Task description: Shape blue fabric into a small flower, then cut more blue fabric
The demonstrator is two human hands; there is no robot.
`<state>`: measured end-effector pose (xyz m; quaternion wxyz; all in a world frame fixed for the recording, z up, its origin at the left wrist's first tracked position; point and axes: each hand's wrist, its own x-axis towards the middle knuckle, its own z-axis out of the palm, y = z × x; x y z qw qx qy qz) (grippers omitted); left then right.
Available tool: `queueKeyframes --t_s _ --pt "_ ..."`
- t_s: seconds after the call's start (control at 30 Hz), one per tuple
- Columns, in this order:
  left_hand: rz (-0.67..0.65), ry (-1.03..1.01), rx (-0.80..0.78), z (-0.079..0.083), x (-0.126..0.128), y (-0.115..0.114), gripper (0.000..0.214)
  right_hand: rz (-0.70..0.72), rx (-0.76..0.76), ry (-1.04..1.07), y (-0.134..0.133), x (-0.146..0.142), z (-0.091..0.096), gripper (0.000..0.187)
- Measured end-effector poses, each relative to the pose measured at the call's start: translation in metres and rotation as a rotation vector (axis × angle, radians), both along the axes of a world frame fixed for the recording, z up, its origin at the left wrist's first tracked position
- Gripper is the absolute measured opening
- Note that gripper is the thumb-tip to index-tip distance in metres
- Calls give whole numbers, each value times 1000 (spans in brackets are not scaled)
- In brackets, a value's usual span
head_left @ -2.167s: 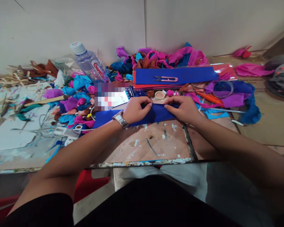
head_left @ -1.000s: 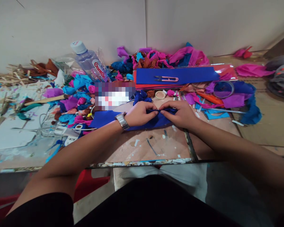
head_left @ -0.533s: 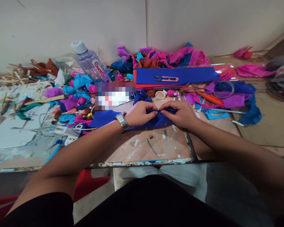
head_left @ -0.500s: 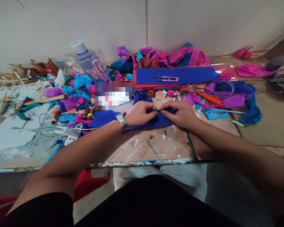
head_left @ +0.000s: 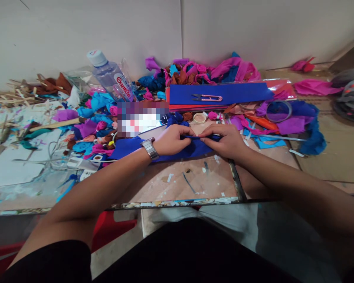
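The left hand (head_left: 179, 137) and right hand (head_left: 221, 137) pinched a blue strip (head_left: 196, 150) in front of the bottle (head_left: 113, 80); uneven pulling could skew its fold.

Snips (head_left: 202, 97) lie on stacked sheets (head_left: 244, 91) — a bottle (head_left: 115, 80) to the left, a strip (head_left: 196, 151) in front.

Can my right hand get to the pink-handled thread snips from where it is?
Probably yes: the thread snips lie uncovered on a blue sheet beyond your right hand, with nothing tall between. It would likely have to release the blue strip it pinches.
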<state>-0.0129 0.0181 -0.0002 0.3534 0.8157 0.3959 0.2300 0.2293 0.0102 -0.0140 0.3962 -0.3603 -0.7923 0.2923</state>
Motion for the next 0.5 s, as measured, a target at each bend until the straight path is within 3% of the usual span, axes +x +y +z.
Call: queueKeyframes --t_s 0.5 --pt "-12 92 166 6 0 -6 33 -60 -99 62 2 0 -1 16"
